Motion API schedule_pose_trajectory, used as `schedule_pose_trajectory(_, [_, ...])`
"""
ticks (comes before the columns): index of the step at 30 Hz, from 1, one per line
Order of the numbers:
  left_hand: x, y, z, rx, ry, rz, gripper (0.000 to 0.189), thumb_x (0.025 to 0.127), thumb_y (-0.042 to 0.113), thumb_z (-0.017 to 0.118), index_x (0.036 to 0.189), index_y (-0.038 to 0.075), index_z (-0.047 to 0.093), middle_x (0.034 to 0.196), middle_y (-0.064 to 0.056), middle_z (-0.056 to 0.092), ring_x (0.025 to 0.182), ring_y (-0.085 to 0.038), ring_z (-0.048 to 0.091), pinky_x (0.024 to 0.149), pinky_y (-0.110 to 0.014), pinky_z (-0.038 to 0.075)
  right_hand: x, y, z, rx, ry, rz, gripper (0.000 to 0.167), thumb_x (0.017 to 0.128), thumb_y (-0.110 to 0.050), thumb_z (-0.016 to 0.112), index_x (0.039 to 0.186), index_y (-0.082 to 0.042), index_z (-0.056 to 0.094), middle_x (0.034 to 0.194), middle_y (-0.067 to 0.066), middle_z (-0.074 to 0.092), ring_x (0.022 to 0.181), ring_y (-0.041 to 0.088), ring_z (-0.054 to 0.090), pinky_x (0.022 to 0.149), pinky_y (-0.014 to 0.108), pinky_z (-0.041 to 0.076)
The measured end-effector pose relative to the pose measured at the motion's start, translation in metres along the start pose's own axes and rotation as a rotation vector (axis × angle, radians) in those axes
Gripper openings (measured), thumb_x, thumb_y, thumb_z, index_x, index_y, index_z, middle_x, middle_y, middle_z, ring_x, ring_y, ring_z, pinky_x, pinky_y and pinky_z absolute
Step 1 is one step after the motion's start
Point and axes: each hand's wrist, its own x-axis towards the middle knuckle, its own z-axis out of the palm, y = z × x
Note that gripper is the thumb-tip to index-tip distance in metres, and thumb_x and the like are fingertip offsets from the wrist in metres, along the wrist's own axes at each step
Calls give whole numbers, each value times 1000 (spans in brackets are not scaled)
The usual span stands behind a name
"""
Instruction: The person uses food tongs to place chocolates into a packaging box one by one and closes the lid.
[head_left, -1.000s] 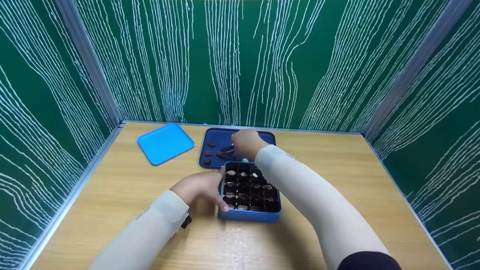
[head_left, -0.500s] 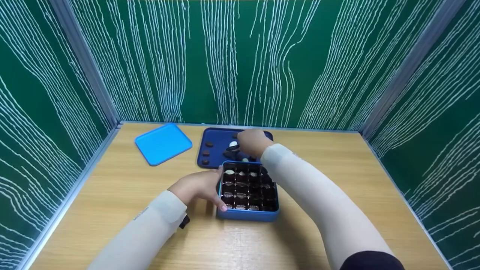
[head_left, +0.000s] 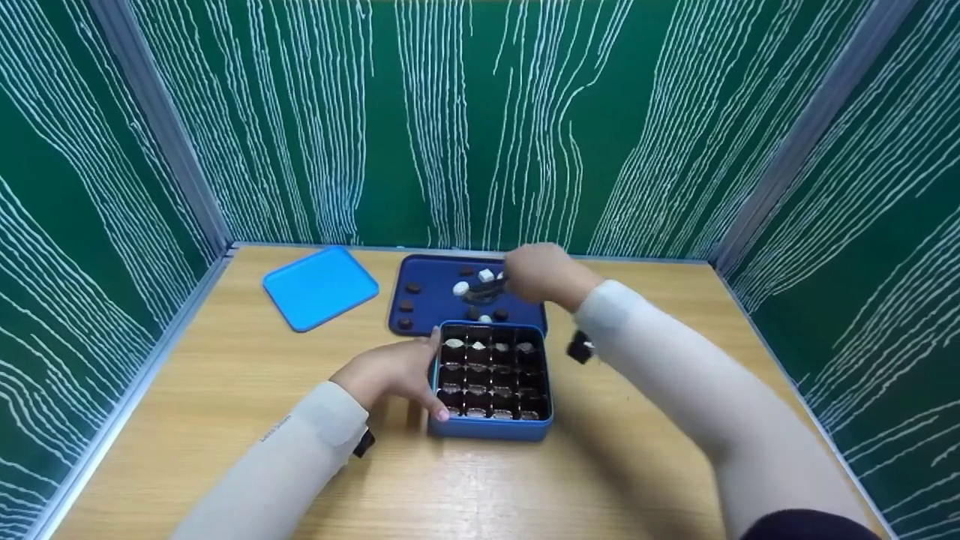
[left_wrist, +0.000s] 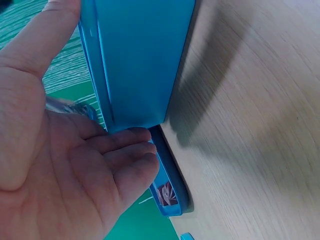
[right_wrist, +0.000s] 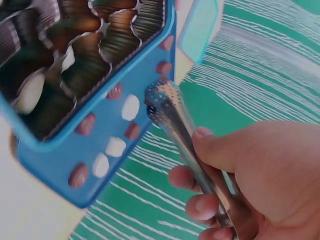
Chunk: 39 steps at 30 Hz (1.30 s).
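Observation:
My left hand (head_left: 390, 375) holds a blue square box (head_left: 491, 430) by its left side, thumb at the front corner and fingertips by the rear one. Dark dividers split the box into compartments; small pale and brown pieces sit in the rear row. In my right hand (head_left: 546, 271) are metal tongs (right_wrist: 185, 135), their perforated tips over a dark blue tray (head_left: 439, 304) behind the box. Something brown shows by the tips in the right wrist view, but whether they pinch it is unclear. Several brown chocolates (head_left: 413, 288) and white pieces (head_left: 486, 275) lie on the tray.
A light blue lid (head_left: 322, 289) lies at the back left of the wooden table (head_left: 645, 337). Green panels with white lines (head_left: 450, 150) enclose the table at the back and sides. The tray's front edge is right behind the box.
My right hand has moved right with the tongs, uncovering white pieces on the tray and the box's right-hand compartments. The left hand keeps its hold on the box.

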Motion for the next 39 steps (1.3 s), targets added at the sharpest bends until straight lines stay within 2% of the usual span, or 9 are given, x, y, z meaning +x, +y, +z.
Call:
schedule_pose_trajectory(5, [0, 1, 0, -4, -11, -3, 161, 71, 58, 106, 183, 11, 1, 189, -19, 21, 174, -38, 31, 143, -53, 29, -42, 21, -5, -63, 1, -40, 24, 109, -30, 74, 91, -13, 76, 77, -1, 60, 67, 18, 55, 60, 35, 52])
schedule_pose_trajectory(9, [1, 3, -2, 2, -13, -6, 161, 71, 56, 107, 183, 11, 1, 189, -19, 22, 174, -38, 31, 143, -54, 30, -73, 28, -9, -124, -30, -93, 28, 108, -28, 76, 83, -17, 73, 72, -4, 52, 63, 17, 47, 53, 33, 41])
schedule_pose_trajectory(12, [0, 4, -3, 13, -13, -7, 160, 71, 55, 107, 183, 9, 2, 188, -20, 23, 173, -39, 33, 142, -55, 32, -90, 28, -11, -160, -63, -129, 27, 106, -22, 78, 79, -20, 72, 70, -5, 51, 63, 16, 44, 52, 32, 36])
schedule_pose_trajectory(15, [1, 4, -3, 25, -13, -12, 160, 71, 56, 107, 183, 8, 3, 188, -21, 25, 172, -40, 34, 142, -55, 33, -99, 23, -11, -189, -97, -139, 28, 105, -21, 79, 78, -20, 72, 71, -4, 53, 63, 17, 45, 52, 32, 37])
schedule_pose_trajectory(21, [1, 6, -1, 31, -18, -26, 159, 71, 56, 107, 183, 9, 4, 187, -20, 30, 170, -39, 39, 140, -56, 36, -100, 5, -7, -249, -122, -119, 37, 104, -24, 81, 73, -19, 62, 70, -5, 54, 63, 16, 47, 54, 31, 41])
schedule_pose_trajectory(28, [0, 8, -2, 26, -22, -7, 158, 73, 54, 106, 183, 7, 3, 186, -21, 32, 169, -39, 42, 139, -56, 37, -93, -17, -5, -374, -121, -138, 46, 102, -5, 67, 66, -18, 42, 61, -4, 36, 56, 14, 36, 48, 30, 30])
schedule_pose_trajectory(34, [0, 8, -2, 24, -26, -9, 159, 73, 53, 106, 183, 7, 1, 186, -22, 30, 169, -41, 40, 140, -56, 35, -82, -31, 4, -504, -123, -144, 53, 107, -9, 64, 63, -19, 35, 57, -6, 27, 53, 12, 28, 45, 30, 23])
schedule_pose_trajectory(39, [1, 8, -1, 17, -27, -9, 159, 72, 54, 106, 183, 7, 2, 186, -22, 31, 169, -39, 41, 140, -55, 37, -78, -38, 12, -533, -129, -147, 55, 108, -9, 60, 63, -19, 31, 55, -7, 22, 52, 11, 22, 45, 30, 21])
